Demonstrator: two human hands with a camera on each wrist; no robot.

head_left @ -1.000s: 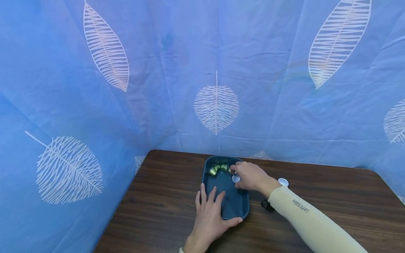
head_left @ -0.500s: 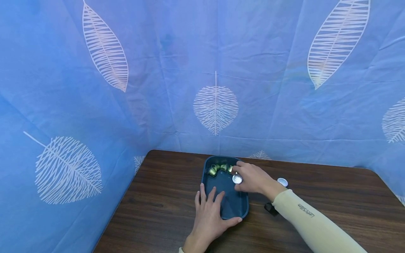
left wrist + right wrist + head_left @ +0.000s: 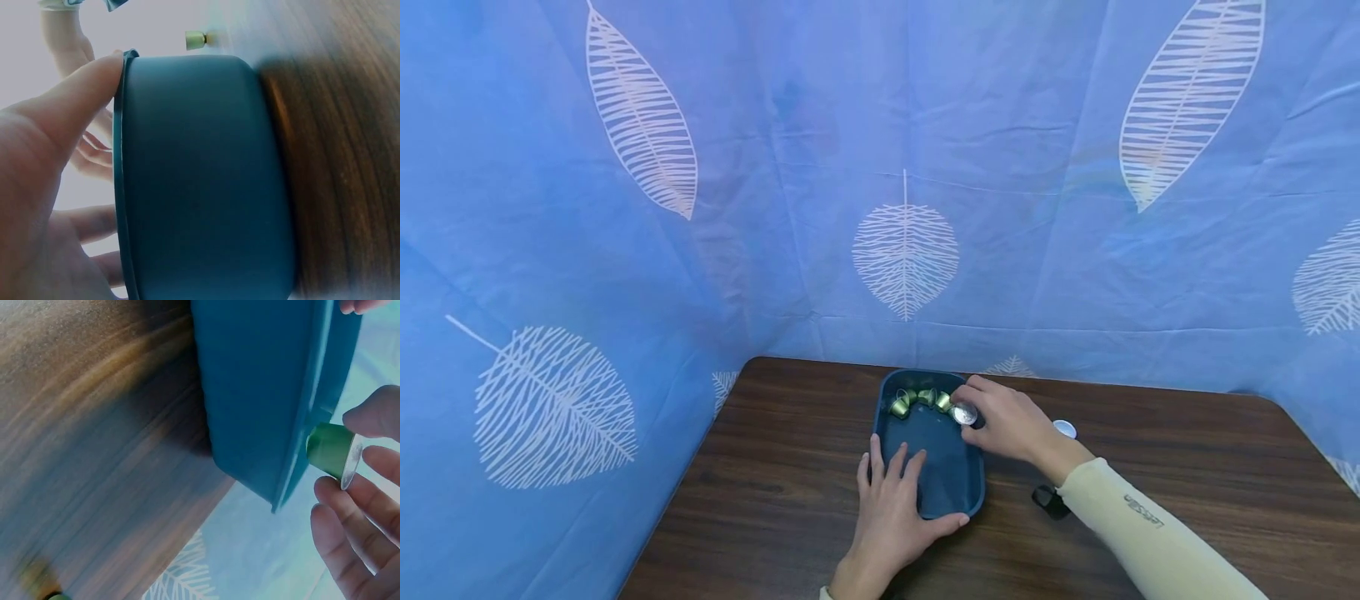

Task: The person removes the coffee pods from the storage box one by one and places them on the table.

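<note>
A green coffee capsule [image 3: 331,449] with a silver foil lid is pinched between the thumb and fingers of my right hand [image 3: 1011,423]. That hand is over the right rim of a dark blue tray [image 3: 943,467]. Several green capsules [image 3: 901,407] lie inside along its far end. My left hand [image 3: 891,517] spreads over the tray's near left part, thumb [image 3: 94,84] on the near rim and fingers extended. Another capsule [image 3: 195,40] stands on the table right of the tray, showing its pale lid in the head view.
The tray rests on a dark wooden table [image 3: 752,483]. A blue cloth [image 3: 805,167] with white leaf prints hangs behind and at the left. A black object [image 3: 1051,502] shows beneath my right forearm.
My right hand shifts slightly right with the pinched capsule, whose foil lid turns. A capsule partly hidden behind the fingers now shows in the tray. My left hand keeps its place on the tray.
</note>
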